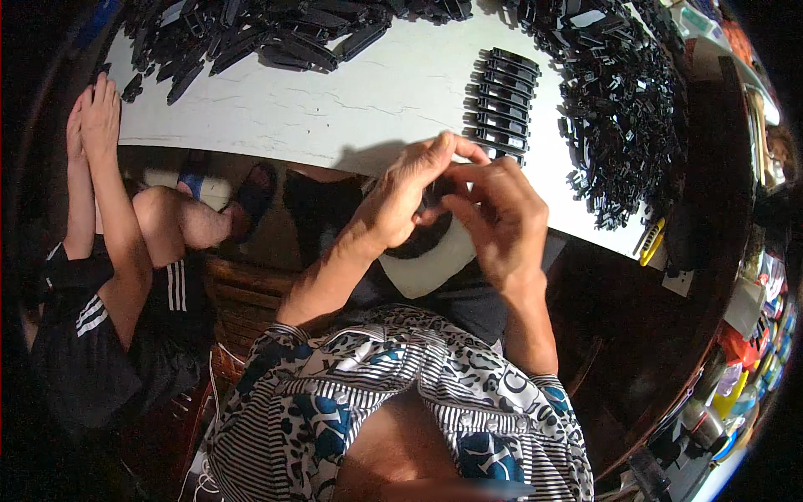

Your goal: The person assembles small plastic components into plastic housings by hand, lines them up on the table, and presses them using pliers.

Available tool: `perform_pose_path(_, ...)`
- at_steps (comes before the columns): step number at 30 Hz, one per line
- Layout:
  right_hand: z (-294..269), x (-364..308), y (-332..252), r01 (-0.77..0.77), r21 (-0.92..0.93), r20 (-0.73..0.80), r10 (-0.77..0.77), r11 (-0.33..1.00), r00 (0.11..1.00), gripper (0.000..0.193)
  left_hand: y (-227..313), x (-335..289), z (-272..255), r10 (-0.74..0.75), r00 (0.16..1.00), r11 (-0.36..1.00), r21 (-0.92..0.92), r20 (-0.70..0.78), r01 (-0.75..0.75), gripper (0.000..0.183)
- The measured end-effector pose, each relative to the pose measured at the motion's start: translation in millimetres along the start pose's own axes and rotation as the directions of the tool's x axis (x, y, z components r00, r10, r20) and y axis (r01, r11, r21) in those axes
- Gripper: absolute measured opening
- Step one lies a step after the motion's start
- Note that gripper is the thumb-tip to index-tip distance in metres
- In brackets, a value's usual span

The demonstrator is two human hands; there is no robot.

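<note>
Both of my hands meet in front of the table's near edge, fingers bent toward each other. My left hand [400, 194] is closed, its thumb and fingertips close to the right fingers. My right hand [508, 209] is curled with the fingers pinched. What they hold is mostly hidden; only something dark shows between them. Just beyond my fingers, a neat row of black plastic pieces [507, 100] lies on the white table [335, 117]. These pieces are long and narrow, laid side by side.
A heap of long black plastic parts [284, 38] covers the far left of the table. Many small black parts [619, 109] are heaped at right. A yellow-handled cutter [652, 243] lies at the right edge. Another person's hands [100, 117] rest together at the left table edge.
</note>
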State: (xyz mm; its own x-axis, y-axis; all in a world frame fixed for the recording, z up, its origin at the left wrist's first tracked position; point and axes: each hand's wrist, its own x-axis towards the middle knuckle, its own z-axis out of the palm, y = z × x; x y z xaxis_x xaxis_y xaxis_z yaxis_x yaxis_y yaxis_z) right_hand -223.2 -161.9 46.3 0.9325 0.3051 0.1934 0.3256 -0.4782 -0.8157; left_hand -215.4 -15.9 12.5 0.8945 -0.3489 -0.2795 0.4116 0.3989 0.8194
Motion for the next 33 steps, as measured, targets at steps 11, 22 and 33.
perform_pose_path(11,11,-28,11,0.09,-0.097,-0.104,-0.1,0.991,0.99,0.025,-34,-29,-11,-0.16,0.979,0.933,-0.305,0.127,0.192,0.037)
perform_pose_path(22,8,-42,13,0.136,-0.182,-0.136,-0.162,0.974,0.977,0.042,-31,-20,-17,-0.196,0.941,0.878,-0.378,0.277,0.294,0.02)
perform_pose_path(33,-1,-34,11,-0.188,-0.008,-0.196,0.183,0.982,0.963,0.019,-19,-18,-11,-0.064,0.998,0.95,-0.303,0.026,0.069,0.016)
